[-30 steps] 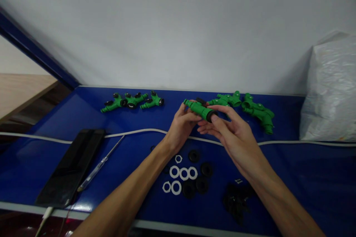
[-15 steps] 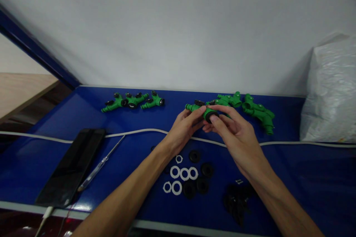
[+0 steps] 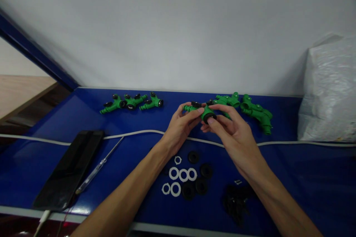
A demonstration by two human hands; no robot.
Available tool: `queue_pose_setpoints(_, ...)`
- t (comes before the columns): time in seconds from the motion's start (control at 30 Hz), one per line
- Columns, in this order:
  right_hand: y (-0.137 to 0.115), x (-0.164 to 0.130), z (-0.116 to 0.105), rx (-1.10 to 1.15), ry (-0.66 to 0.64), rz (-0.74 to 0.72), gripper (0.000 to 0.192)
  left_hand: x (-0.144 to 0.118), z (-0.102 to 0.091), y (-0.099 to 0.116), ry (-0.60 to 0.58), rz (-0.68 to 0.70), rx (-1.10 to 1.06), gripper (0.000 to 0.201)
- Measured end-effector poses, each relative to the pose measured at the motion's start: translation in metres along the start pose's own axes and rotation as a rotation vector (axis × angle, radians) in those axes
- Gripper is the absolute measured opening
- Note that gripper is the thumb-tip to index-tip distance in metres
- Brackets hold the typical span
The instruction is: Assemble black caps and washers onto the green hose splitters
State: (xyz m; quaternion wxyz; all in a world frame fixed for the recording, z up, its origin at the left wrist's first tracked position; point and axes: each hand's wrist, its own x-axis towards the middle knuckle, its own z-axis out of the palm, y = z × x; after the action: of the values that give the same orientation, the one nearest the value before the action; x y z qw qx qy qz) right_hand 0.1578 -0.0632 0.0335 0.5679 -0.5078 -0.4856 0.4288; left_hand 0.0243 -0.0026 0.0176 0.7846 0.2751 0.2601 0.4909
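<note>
Between my two hands, above the middle of the blue table, is a green two-way hose splitter [image 3: 206, 112] with black valve knobs and a black collar. My left hand [image 3: 182, 120] is closed round its left end, thumb on the near side. The fingers of my right hand [image 3: 229, 124] close on the collar end, thumb pressed at the collar's opening. Below the hands lie several white ring nuts [image 3: 175, 189] and several black collars [image 3: 206, 170]. Small screws [image 3: 237, 182] and a pile of black parts [image 3: 236, 203] lie near my right forearm.
Three green splitters with black fittings [image 3: 151, 102] lie at the back left; several bare green splitter bodies [image 3: 258, 113] at the back right. A white cable [image 3: 144, 132] crosses the table. A black phone [image 3: 69, 170] and a screwdriver [image 3: 97, 168] lie left; a plastic-wrapped bag [image 3: 328, 92] stands right.
The splitter has turned slightly in my hands, so its collar faces more toward me and the second black knob shows more. The whole view has shifted a little.
</note>
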Motion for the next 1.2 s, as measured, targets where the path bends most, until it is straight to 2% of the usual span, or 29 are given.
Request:
queue_pose_setpoints(0.13, 0.001, 0.002, -0.002, 0.033, 0.059, 0.016, 0.040, 0.000, 0.000, 0.002, 0.016, 0.013, 0.006, 0.037)
queue_pose_setpoints(0.33, 0.003, 0.006, -0.006, -0.010, 0.094, -0.013, 0.024, -0.001, -0.002, 0.000, -0.032, 0.038, 0.132, 0.030)
queue_pose_setpoints(0.43, 0.005, 0.007, -0.008, 0.011, 0.100, 0.005, 0.023, 0.000, -0.005, 0.001, -0.002, 0.046, 0.159, 0.035)
queue_pose_setpoints(0.5, 0.005, 0.007, -0.008, 0.040, 0.081, 0.064, 0.025, 0.002, -0.008, 0.002, 0.036, 0.049, 0.176, 0.039)
queue_pose_setpoints(0.63, 0.005, 0.008, -0.008, 0.119, 0.035, 0.159, 0.035, 0.007, -0.015, 0.004, 0.046, 0.099, 0.260, 0.030)
queue_pose_setpoints(0.87, 0.017, 0.014, -0.008, -0.086, -0.007, 0.053, 0.053, 0.009, -0.021, 0.004, 0.066, 0.131, 0.337, 0.035)
queue_pose_setpoints(0.97, 0.029, 0.019, -0.013, -0.182, -0.007, 0.023, 0.052, 0.008, -0.023, 0.005, 0.025, 0.126, 0.437, 0.039)
queue_pose_setpoints(1.07, 0.043, 0.024, -0.020, -0.242, -0.042, 0.036, 0.053, 0.004, -0.026, 0.008, -0.076, 0.141, 0.595, 0.054)
queue_pose_setpoints(1.2, 0.053, 0.029, -0.021, -0.256, -0.054, 0.011, 0.056, -0.003, -0.030, 0.014, -0.026, 0.331, 1.035, 0.036)
